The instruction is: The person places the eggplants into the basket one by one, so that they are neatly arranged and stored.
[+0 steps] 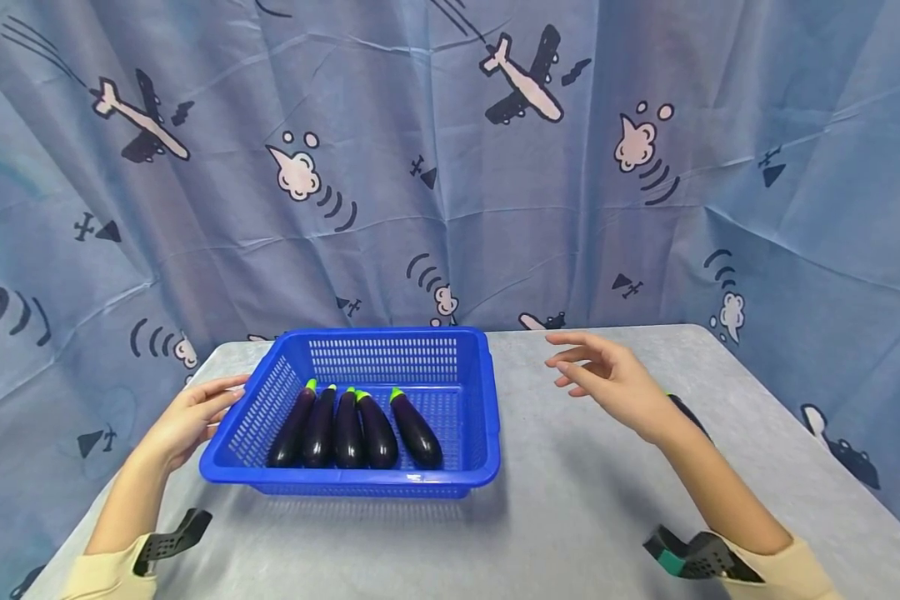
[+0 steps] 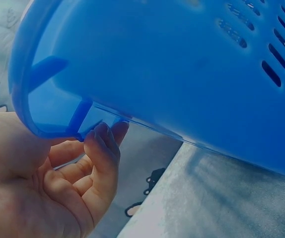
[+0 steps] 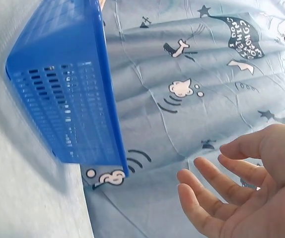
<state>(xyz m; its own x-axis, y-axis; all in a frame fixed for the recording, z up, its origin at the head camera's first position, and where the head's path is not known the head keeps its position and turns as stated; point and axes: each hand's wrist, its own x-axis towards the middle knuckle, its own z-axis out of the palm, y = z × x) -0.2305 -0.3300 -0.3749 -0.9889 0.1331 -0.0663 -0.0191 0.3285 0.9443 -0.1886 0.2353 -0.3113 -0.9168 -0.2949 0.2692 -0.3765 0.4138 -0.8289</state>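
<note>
A blue plastic basket (image 1: 477,400) with slotted walls stands at the left of the table. Several dark purple eggplants (image 1: 348,437) with green stem ends lie side by side inside, one set slightly apart on the right. At the basket's left rim, my left hand (image 1: 189,421) holds the edge; the left wrist view shows its bent fingers (image 2: 105,148) hooked under the rim. My right hand (image 1: 615,379) hovers to the right of the basket, with loosely bent, spread fingers and nothing in it. Beyond the right forearm, another eggplant (image 1: 692,412) is partly hidden.
The grey table (image 1: 555,533) extends in front of the basket and to its right. A blue curtain (image 1: 390,167) printed with airplanes hangs behind the table and along its sides. Black devices (image 1: 708,557) are strapped to both wrists over cream sleeves.
</note>
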